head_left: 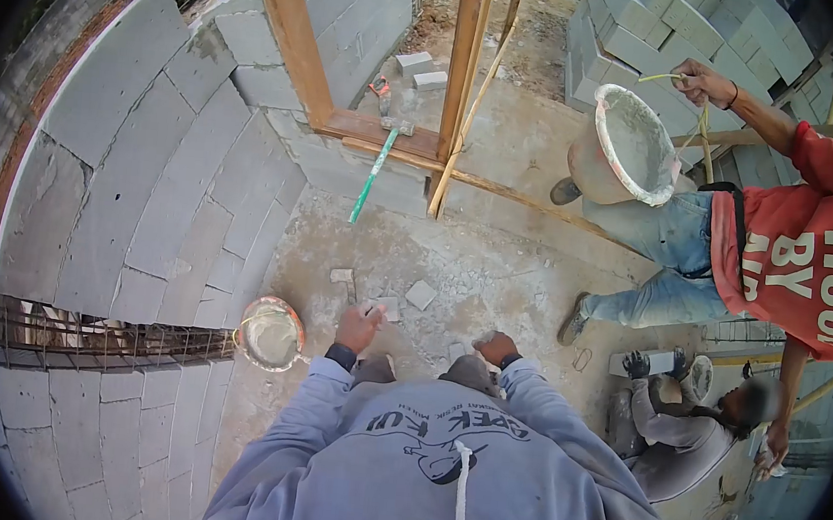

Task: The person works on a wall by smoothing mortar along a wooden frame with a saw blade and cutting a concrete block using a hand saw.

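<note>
- The left hand (pixel 359 327) is near a small, flat grey block piece (pixel 387 308) on the dusty grey floor (pixel 324 237).
- The right hand (pixel 498 350) is farther right.
- I can't tell if either holds anything.

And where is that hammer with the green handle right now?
In the head view, the green-handled hammer lies just left of centre in the upper half, its head on the wooden sill, near an orange-handled tool.
</note>
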Demonstrator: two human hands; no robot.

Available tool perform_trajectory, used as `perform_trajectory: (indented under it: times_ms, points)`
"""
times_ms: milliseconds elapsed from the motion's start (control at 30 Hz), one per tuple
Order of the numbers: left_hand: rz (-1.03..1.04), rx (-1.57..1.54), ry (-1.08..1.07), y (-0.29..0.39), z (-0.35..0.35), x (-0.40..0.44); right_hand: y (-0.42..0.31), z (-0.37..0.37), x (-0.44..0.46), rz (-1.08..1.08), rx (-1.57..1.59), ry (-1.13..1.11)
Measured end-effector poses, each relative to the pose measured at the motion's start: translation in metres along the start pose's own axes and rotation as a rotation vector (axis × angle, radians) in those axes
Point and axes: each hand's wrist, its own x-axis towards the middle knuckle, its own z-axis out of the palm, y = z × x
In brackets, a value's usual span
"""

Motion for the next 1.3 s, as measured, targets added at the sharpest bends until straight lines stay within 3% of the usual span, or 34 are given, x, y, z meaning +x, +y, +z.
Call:
perform_trajectory:
  times_ms: [133,167,267,400,500,600,767,933,1000,1033,1133,1167,1233,1300]
  points:
    - [0.09,0.041,0.096,-0.029,-0.089,-0.005,-0.06,0.053,-0.002,-0.09,0.006,-0.082]
    - [-0.124,-0.179,0.127,-0.032,-0.102,-0.011,-0.073,0.063,-0.008,-0.129,0.011,-0.087]
    - [-0.221,-0.087,0.109,-0.078,-0.134,-0.015,-0.103,0.069,-0.012,-0.188,-0.034,-0.169]
    - [-0.277,-0.225,0.187,-0.076,-0.138,-0.029,-0.121,0.056,-0.011,-0.048,0.007,0.108]
    - [-0.258,-0.248,0.095,-0.087,-0.111,-0.03,-0.131,0.038,0.006,0.032,0.653,-0.19]
    - [-0.245,-0.154,-0.051,-0.068,-0.091,-0.023,-0.164,0.028,0.019,0.098,0.894,-0.265]
    - [-0.225,-0.043,-0.08,-0.034,-0.108,0.019,-0.21,0.041,0.087,0.045,0.658,-0.319]
    - [-0.337,-0.007,0.1,-0.054,-0.159,0.084,-0.246,0.077,0.213,-0.079,0.374,-0.208]
    - [-0.443,0.001,0.17,-0.078,-0.176,0.111,-0.268,0.08,0.26,-0.005,0.317,-0.061]
    - [-0.477,0.056,0.176,-0.092,-0.184,0.123,-0.299,0.03,0.258,0.109,0.393,-0.227]
    - [-0.512,-0.076,0.154,-0.05,-0.203,0.187,-0.33,0.019,0.306,0.187,0.562,-0.247]
    - [-0.402,-0.071,0.118,-0.034,-0.209,0.213,-0.339,0.027,0.324,0.199,0.616,-0.151]
    - [-0.461,-0.127,0.181,-0.028,-0.21,0.247,-0.346,0.027,0.34,0.264,0.856,-0.189]
    - [-0.554,-0.202,0.236,0.0,-0.208,0.27,-0.364,0.0,0.335,0.386,1.278,-0.424]
